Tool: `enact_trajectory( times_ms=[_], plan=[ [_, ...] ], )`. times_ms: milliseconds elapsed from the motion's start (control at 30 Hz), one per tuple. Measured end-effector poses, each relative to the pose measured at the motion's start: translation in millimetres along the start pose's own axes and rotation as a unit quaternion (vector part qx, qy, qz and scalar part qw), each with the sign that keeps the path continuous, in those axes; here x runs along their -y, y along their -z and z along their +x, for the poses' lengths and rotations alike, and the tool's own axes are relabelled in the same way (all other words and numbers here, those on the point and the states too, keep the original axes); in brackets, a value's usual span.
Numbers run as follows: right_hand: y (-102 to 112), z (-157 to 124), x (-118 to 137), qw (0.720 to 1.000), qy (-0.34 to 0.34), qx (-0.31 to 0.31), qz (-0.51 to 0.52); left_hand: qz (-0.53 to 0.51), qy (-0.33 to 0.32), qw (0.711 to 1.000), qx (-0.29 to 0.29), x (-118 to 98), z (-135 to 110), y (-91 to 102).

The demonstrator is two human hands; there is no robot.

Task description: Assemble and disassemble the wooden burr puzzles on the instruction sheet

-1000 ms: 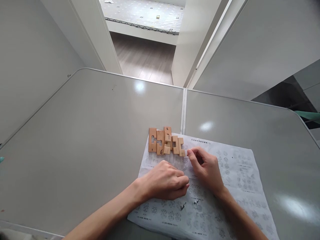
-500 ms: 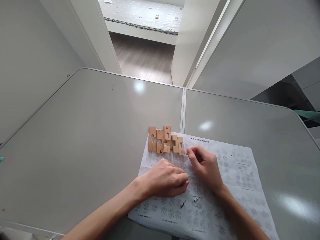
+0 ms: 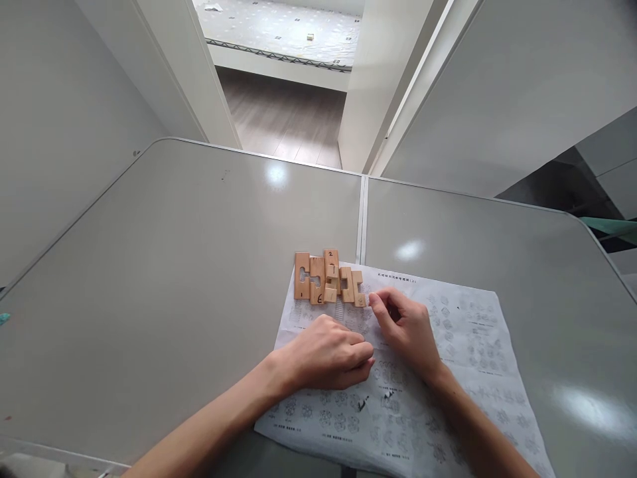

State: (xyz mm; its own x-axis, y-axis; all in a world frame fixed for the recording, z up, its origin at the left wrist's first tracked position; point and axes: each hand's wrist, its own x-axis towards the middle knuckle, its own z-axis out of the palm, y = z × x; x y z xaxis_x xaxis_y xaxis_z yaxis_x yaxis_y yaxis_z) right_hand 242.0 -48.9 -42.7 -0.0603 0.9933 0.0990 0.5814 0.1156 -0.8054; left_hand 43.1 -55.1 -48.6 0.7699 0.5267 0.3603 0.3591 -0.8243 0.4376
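Observation:
Several notched wooden puzzle pieces (image 3: pixel 328 279) with handwritten numbers lie side by side at the far left corner of a printed paper sheet (image 3: pixel 462 338). My left hand (image 3: pixel 326 358) rests on the sheet just below them, fingers curled into a loose fist with nothing visible in it. My right hand (image 3: pixel 405 328) lies to the right of the pieces, fingers curled, its fingertips next to the rightmost piece; whether they touch it I cannot tell.
The sheet lies on two grey tables (image 3: pixel 174 265) pushed together, with a seam (image 3: pixel 361 219) running away from me. Grey partition walls stand left and right. Beyond the far edge is an opening onto a wooden floor (image 3: pixel 283 119).
The view shifted slightly. Both hands stay in nearly the same place; the right hand's fingertips edged a little closer to the rightmost piece.

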Motion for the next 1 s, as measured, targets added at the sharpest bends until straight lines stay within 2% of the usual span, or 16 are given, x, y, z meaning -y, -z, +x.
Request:
enact_trajectory(
  times_ms=[1000],
  plan=[
    [0.3,0.0,1.1,1.000,0.005,0.002,-0.004,0.001,0.007,1.000,0.001,-0.8,-0.2,-0.3]
  ],
)
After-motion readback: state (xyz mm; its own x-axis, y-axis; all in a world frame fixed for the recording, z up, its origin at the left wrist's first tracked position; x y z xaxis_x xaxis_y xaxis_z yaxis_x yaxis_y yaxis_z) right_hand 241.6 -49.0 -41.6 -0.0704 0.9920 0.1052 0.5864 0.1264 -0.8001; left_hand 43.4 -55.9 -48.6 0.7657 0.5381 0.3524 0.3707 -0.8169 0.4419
